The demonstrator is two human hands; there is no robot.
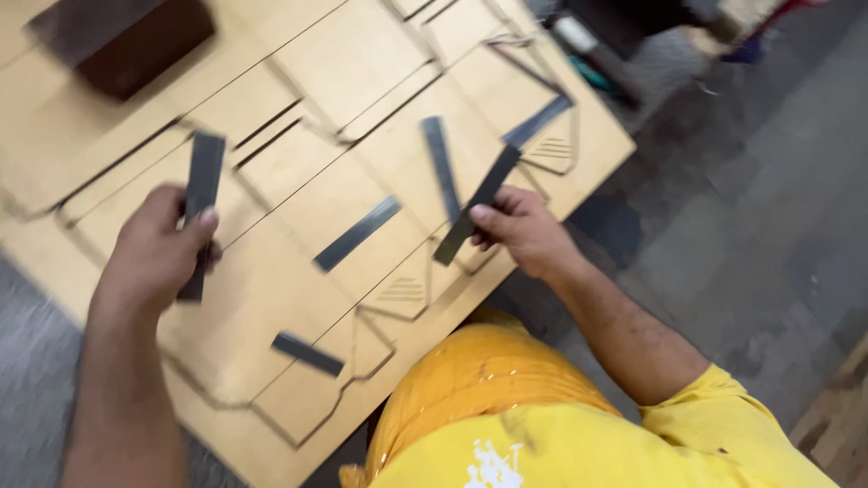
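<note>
1. Nearest, the person's yellow shirt (542, 443) pressed against the bench (271, 425) edge.
2. The left hand (158, 248) was closed around one dark metal strip (201, 194), held upright; the right hand (515, 226) pinched a second strip (479, 203) aslant.
3. Loose strips (357, 233) lay on the slotted plywood die board (362, 54) beyond.
4. Judged: strips were being sorted; matching each to a slot seemed to come next.

The board (271, 298) is pale, smooth plywood with a matt face, cut through by thin dark slots. The 2 held strips, one in the left hand (201, 203) and one in the right (477, 206), look like dull grey metal with a faint sheen, as do the loose strips (357, 234). The block (122, 41) is dark brown wood. The floor (768, 208) is rough grey concrete.
</note>
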